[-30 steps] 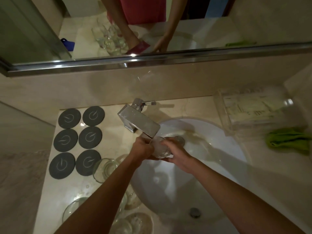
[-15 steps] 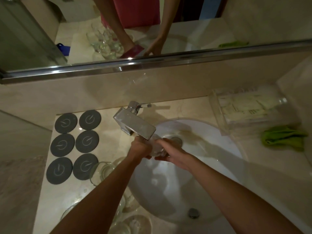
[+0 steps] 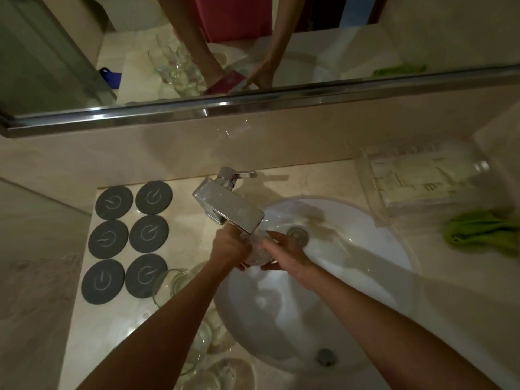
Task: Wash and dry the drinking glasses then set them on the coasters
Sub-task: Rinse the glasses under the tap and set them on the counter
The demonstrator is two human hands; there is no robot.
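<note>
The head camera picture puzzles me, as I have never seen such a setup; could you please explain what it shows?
No machine here: a person wears a camera on the head, looking down at their own two bare hands over a white sink. The left hand and right hand hold one clear glass under the tap. Left of the sink, six dark coasters lie in two columns, all bare. More glasses wait on the counter by the left arm. A green cloth lies to the right, beside a clear tray. Above, the mirror repeats the scene.
</note>
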